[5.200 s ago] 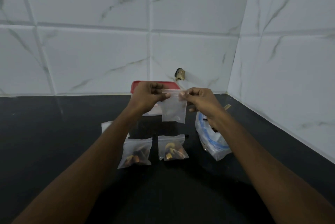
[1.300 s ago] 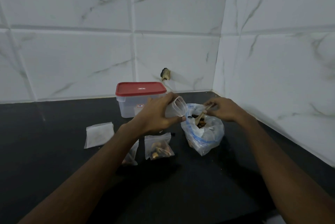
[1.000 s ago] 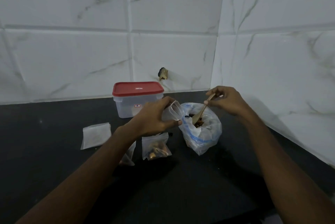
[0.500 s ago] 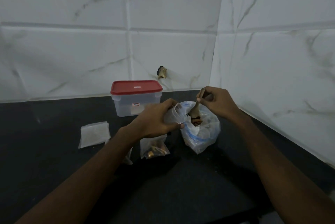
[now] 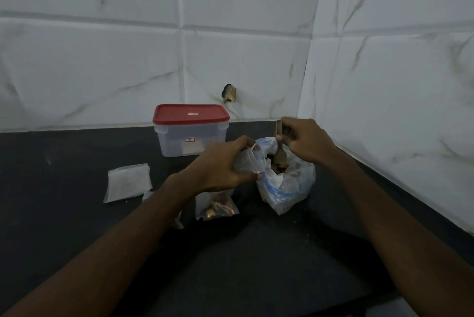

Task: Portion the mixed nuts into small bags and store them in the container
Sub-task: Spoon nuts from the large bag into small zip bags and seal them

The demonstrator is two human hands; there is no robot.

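My left hand [image 5: 220, 165] grips a small clear bag [image 5: 250, 161], its mouth held open toward the right. My right hand [image 5: 305, 140] pinches the handle of a wooden spoon [image 5: 279, 148], whose bowl dips nearly upright into the big clear bag of mixed nuts [image 5: 284, 183]. A filled small bag [image 5: 216, 205] lies below my left hand. A second small bag [image 5: 177, 221] is mostly hidden behind my left forearm. The clear container with a red lid [image 5: 191, 131] stands shut at the back.
A stack of empty small bags [image 5: 128, 182] lies to the left on the black counter [image 5: 256, 265]. Marble-tiled walls meet in a corner at the back right. A small broken hole [image 5: 229, 92] shows in the back wall.
The spoon has gone from slanted to nearly upright, with its bowl deeper in the nut bag. My left hand keeps the small bag open beside it.
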